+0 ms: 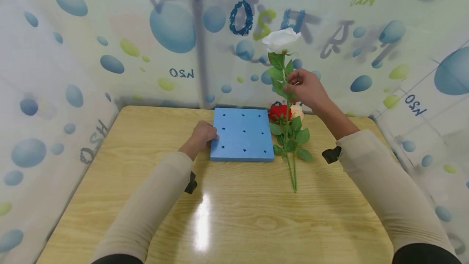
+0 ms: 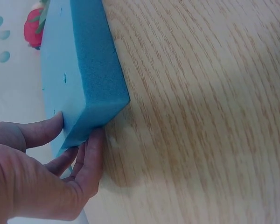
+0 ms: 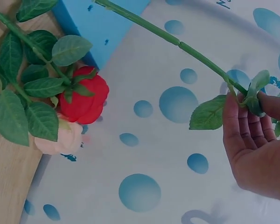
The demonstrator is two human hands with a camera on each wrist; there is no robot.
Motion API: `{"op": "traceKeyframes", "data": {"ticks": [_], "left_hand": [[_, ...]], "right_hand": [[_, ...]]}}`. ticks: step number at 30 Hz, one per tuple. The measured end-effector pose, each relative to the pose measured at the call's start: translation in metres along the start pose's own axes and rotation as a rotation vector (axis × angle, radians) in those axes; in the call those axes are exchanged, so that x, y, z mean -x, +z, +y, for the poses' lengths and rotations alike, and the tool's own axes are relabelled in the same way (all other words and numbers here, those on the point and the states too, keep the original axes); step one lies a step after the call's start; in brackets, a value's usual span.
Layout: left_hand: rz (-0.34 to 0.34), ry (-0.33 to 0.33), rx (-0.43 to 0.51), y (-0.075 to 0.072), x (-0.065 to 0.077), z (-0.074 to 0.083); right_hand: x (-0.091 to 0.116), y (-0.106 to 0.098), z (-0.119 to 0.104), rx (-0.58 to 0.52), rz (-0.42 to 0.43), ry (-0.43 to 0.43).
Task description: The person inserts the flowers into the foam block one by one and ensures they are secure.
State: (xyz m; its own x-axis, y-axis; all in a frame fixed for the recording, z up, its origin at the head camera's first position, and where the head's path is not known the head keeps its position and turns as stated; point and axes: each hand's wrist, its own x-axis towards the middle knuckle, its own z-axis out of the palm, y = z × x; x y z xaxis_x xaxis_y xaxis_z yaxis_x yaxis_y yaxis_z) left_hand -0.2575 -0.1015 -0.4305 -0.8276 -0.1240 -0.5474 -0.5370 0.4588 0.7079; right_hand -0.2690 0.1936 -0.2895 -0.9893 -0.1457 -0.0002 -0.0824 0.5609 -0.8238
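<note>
A white artificial rose (image 1: pixel 281 40) stands upright above the far side of the table, flower at the top. My right hand (image 1: pixel 307 89) pinches its green stem among the leaves, and the bare lower stem (image 3: pixel 179 44) slants away toward the block in the right wrist view. On the table, a blue foam block (image 1: pixel 234 141) with several small holes in its top lies near the back edge. My left hand (image 1: pixel 203 135) grips its left edge, thumb on the top face and fingers against the side, as the left wrist view shows.
Right beside the block lie a red rose (image 3: pixel 86 98) and a peach rose (image 3: pixel 60 139), their stems pointing toward me. The wooden table (image 1: pixel 256 215) ends at a patterned wall (image 1: pixel 146 76) just behind the block, with more wall at both sides.
</note>
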Motion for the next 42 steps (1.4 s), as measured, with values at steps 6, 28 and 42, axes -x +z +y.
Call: {"op": "traceKeyframes", "data": {"ticks": [6,28,42], "left_hand": [[0.005,-0.004,0.021,0.001,0.001,0.0],[0.016,0.015,0.006,0.001,-0.004,-0.002],[0.005,0.004,0.022,-0.001,-0.007,-0.003]], "right_hand": [[-0.007,0.005,-0.009,-0.008,-0.003,-0.029],[-0.034,0.037,-0.033,-0.094,0.104,-0.183],[-0.051,0.066,-0.051,-0.112,0.103,-0.213]]}}
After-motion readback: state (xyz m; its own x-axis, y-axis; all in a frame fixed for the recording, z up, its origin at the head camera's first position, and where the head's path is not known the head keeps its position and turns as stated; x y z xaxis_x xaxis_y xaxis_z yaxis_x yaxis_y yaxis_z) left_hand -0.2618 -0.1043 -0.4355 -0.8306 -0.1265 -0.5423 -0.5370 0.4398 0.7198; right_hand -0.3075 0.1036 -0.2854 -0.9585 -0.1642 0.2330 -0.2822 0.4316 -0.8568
